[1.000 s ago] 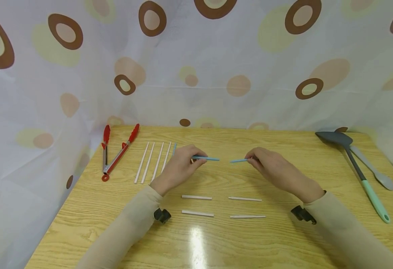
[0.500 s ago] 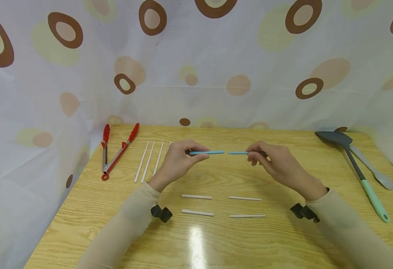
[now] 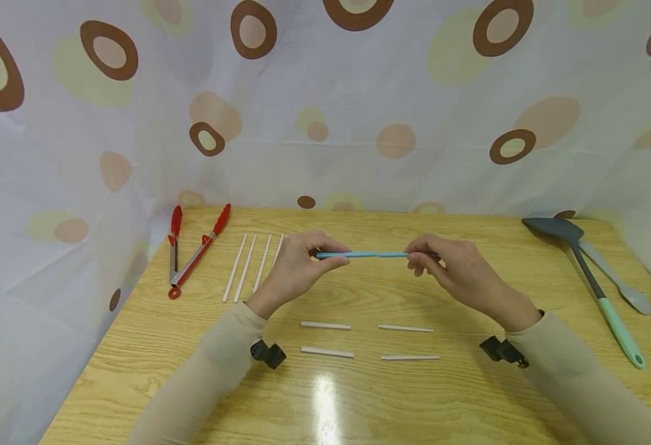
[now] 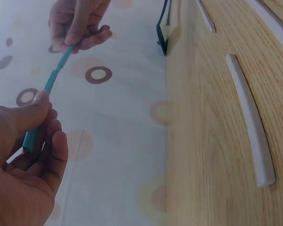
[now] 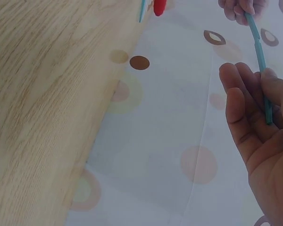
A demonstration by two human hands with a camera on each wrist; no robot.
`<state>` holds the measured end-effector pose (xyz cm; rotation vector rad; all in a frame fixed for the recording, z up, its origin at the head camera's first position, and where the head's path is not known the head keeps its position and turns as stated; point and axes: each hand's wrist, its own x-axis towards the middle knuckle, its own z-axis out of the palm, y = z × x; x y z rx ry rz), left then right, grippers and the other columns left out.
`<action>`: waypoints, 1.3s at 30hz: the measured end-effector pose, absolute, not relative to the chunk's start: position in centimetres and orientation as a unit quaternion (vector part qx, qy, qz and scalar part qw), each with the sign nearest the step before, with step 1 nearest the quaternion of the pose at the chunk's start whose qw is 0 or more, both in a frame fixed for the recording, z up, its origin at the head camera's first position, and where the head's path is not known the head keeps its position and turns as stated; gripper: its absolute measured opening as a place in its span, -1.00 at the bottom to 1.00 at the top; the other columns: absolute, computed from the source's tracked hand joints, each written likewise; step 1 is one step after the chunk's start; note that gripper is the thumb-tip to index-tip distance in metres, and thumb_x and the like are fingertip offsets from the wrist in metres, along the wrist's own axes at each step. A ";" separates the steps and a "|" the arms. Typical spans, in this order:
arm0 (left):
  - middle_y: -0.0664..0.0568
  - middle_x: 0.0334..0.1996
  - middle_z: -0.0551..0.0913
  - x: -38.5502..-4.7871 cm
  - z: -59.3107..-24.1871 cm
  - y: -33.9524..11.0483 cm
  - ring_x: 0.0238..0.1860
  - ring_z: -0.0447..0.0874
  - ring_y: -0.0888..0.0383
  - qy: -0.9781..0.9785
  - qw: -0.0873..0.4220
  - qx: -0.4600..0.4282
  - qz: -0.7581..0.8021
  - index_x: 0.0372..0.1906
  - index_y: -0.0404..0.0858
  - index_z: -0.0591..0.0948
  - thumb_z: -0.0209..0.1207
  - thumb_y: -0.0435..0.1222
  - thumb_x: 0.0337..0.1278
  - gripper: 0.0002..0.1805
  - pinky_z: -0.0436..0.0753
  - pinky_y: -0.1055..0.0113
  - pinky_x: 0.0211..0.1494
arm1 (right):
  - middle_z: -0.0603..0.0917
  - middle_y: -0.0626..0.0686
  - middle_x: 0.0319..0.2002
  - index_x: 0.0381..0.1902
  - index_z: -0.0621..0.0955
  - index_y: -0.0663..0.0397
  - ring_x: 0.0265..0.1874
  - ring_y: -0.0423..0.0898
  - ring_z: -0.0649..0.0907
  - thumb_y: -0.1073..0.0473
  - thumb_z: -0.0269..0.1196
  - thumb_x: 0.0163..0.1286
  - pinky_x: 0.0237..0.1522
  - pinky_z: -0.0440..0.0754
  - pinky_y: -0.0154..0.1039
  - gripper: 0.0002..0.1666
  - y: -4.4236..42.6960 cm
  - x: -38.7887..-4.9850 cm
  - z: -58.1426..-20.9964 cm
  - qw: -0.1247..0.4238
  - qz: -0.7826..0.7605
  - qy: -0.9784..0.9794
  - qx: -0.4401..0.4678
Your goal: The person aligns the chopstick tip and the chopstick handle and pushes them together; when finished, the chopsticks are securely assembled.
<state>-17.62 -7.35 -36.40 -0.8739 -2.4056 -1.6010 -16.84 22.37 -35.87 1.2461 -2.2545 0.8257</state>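
Note:
Thumb and fingers of my left hand (image 3: 298,262) pinch a blue chopstick piece (image 3: 358,254) above the table's back half. My right hand (image 3: 452,264) pinches a thinner blue chopstick piece (image 3: 393,254). The two pieces lie end to end, nearly in one line. In the left wrist view, the left piece (image 4: 50,83) and the right piece (image 4: 65,58) meet at a small step; whether one is inside the other I cannot tell. Below the hands lie short white chopstick pieces, two on the left (image 3: 327,352) and two on the right (image 3: 408,358).
Long white chopsticks (image 3: 240,269) lie behind my left hand, with a blue chopstick (image 5: 142,10) seen in the right wrist view. Red-tipped tongs (image 3: 194,262) stand spread at left. A dark turner (image 3: 587,272) and a grey spoon (image 3: 617,278) lie right. A patterned curtain (image 3: 347,93) hangs behind.
Both hands have lifted slightly, and the left has moved a little right. The gap between the two blue pieces has closed, and their ends now meet.

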 end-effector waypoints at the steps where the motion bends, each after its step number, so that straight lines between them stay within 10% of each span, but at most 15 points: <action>1: 0.21 -0.33 0.69 -17.6 -36.4 -7.4 -0.39 0.61 0.22 -0.796 0.064 -0.291 -0.527 -0.19 -0.14 0.80 0.40 -0.27 0.11 -0.85 0.55 0.30 -0.39 | 0.64 -0.12 -0.41 -0.13 0.61 0.10 -0.49 -0.25 0.63 0.27 0.20 0.44 -0.43 0.49 -0.48 -0.91 22.4 -16.8 -35.9 0.215 0.298 -0.814 0.450; 39: 0.22 -0.33 0.68 -17.4 -37.2 -6.8 -0.36 0.56 0.24 -0.792 0.085 -0.307 -0.521 -0.23 -0.16 0.79 0.39 -0.31 0.13 -0.89 0.49 0.28 -0.35 | 0.65 -0.15 -0.44 -0.15 0.62 0.08 -0.52 -0.28 0.62 0.22 0.21 0.43 -0.59 0.35 -0.50 -0.90 22.0 -16.5 -35.9 0.228 0.299 -0.807 0.457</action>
